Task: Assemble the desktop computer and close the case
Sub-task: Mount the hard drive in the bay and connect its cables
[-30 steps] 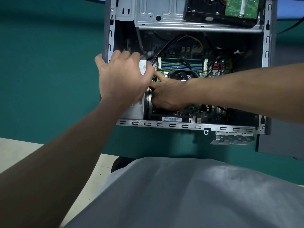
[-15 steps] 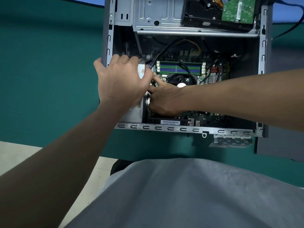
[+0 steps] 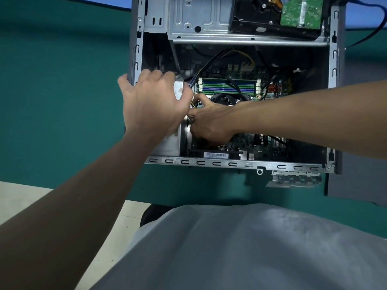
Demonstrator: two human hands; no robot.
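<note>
An open desktop case point(image 3: 234, 164) lies on its side on a green table, its motherboard point(image 3: 261, 145) and RAM slots point(image 3: 229, 85) showing. My left hand point(image 3: 152, 103) grips the silver power supply point(image 3: 169, 146) at the case's left side, fingers curled over its top edge. My right hand point(image 3: 211, 124) reaches in from the right and pinches cables point(image 3: 193, 104) beside the power supply, near the black CPU fan point(image 3: 228, 99). The fingertips of the right hand are hidden.
A hard drive point(image 3: 276, 15) with a green circuit board sits in the metal drive cage point(image 3: 199, 19) at the top. A grey side panel point(image 3: 356, 178) lies to the right. The green table edge point(image 3: 62, 183) runs just below the case.
Both hands stay at the power supply and cables. The right hand has shifted slightly up and left, closer to the left hand. The view has tilted a little.
</note>
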